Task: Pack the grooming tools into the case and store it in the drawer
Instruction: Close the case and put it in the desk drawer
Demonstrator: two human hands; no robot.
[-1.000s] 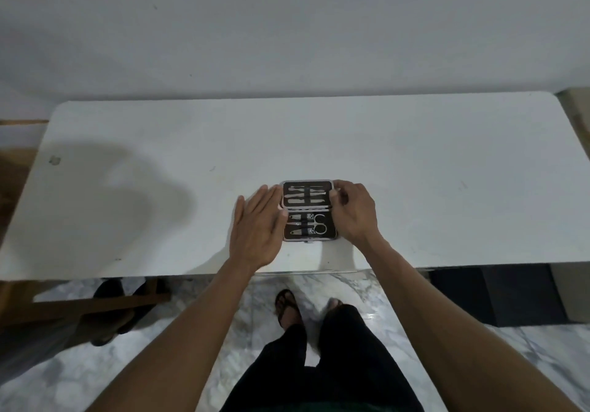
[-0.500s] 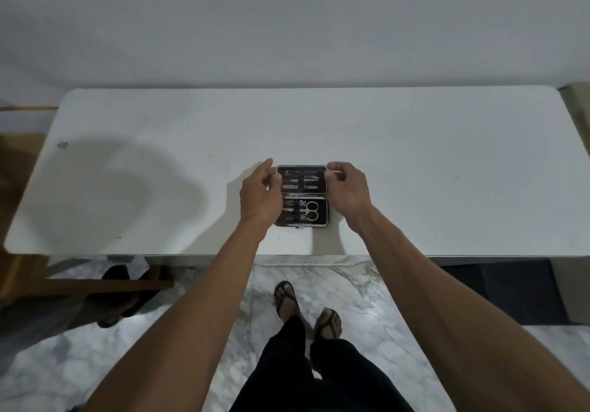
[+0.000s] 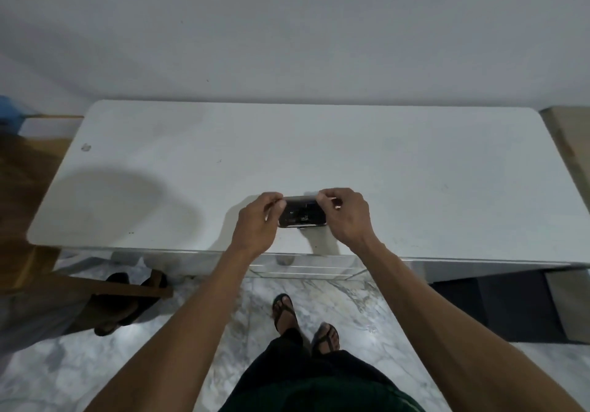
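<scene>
Closing step in hand: left hand [image 3: 255, 220] and right hand [image 3: 346, 216] each pinch the far flap of the case [image 3: 301, 215], half-folded near the front edge of the white table [image 3: 415, 172]; next, press it shut, then find the drawer.

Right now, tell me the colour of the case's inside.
Black lining inside the case, with a silvery rim; it shows in the head view, between both hands.

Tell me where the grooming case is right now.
In the head view, the grooming case sits on the white table near its front edge, about centre, half folded between the left hand and right hand, which pinch its raised lid.
</scene>
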